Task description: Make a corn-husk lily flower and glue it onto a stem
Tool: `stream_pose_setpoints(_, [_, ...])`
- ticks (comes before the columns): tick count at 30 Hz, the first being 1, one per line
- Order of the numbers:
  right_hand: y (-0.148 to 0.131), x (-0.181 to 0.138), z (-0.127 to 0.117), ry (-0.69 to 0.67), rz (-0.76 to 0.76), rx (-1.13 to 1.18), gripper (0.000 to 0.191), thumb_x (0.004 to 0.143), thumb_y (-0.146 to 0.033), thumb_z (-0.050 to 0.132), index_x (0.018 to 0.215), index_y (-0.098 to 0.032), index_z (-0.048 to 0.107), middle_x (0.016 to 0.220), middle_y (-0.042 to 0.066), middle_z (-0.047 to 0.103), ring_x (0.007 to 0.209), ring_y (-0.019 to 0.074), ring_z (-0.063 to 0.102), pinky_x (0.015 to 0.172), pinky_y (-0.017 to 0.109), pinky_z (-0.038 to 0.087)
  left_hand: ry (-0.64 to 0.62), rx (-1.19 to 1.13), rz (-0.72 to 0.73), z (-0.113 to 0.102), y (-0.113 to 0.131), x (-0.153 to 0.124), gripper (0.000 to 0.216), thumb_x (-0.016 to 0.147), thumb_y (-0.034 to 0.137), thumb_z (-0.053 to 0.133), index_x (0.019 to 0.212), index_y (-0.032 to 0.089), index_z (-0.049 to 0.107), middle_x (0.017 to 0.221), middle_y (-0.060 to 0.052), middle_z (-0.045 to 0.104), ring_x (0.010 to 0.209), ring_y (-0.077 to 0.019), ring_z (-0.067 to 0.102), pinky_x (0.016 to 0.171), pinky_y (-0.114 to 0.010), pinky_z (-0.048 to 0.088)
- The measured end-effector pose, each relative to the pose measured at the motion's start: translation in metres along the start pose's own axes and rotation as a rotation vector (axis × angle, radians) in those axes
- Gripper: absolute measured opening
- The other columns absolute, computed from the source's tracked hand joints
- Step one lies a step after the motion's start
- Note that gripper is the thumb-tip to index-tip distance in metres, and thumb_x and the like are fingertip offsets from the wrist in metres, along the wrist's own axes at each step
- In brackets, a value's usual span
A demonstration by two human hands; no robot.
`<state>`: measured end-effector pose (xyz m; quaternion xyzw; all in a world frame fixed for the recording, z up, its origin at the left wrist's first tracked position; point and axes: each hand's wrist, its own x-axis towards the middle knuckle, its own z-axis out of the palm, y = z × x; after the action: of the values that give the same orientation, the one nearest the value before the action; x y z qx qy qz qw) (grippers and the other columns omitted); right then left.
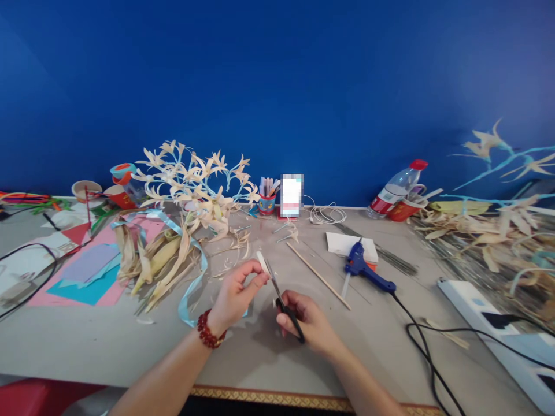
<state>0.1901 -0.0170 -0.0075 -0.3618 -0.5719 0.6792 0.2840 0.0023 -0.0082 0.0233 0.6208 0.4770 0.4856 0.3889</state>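
Note:
My left hand (243,292), with a red bead bracelet (208,330) at its wrist, pinches a small pale strip of husk (262,261) between thumb and fingertips. Black-handled scissors (295,323) are gripped in my right hand (303,319), and their blades point up and away, lying right beside the strip. Whether the blades touch it, I cannot tell. Behind my left hand lie loose husk shreds (234,248) and a light blue ribbon (202,263). A thin wooden stick (321,277) rests on the table just past my right hand.
A blue glue gun (368,268) rests on the right with its black cable running forward to a white power strip (481,335). Dried corn husks (160,260) and colored paper (87,289) lie left. Husk flowers (195,179), a pen cup (267,203) and a tilted bottle (392,190) stand at the back.

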Motion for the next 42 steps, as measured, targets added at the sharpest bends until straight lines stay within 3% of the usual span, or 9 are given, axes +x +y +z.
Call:
stream_pose_setpoints(22, [0.003,0.002,0.004,0.051,0.019,0.011,0.052,0.066,-0.062,0.070,0.066,-0.021,0.038,0.052,-0.008,0.044,0.043,0.0075,0.045,0.043,0.019,0.032,0.012,0.035,-0.022,0.001,-0.001,-0.002,0.020,0.086,0.035,0.055,0.075,0.019,0.056,0.071,-0.001,0.055,0.068,-0.0148,0.049,0.065,-0.024,0.039])
stream_pose_setpoints(33, [-0.001,0.000,-0.003,-0.028,0.017,0.005,0.052,0.067,-0.064,0.069,0.071,-0.019,0.042,0.056,-0.006,0.049,0.047,0.0083,0.048,0.046,0.019,0.032,-0.059,0.195,0.159,-0.006,0.014,0.002,0.023,0.090,0.027,0.047,0.070,0.019,0.055,0.069,-0.001,0.053,0.067,-0.0152,0.049,0.066,-0.026,0.038])
stream_pose_setpoints(42, [0.002,0.000,-0.003,-0.016,0.014,-0.005,0.051,0.067,-0.062,0.070,0.070,-0.020,0.040,0.057,-0.006,0.047,0.047,0.0078,0.046,0.046,0.019,0.032,-0.111,0.181,0.165,-0.006,0.012,0.003,0.023,0.089,0.029,0.048,0.069,0.019,0.054,0.069,-0.001,0.053,0.067,-0.0154,0.050,0.065,-0.026,0.039])
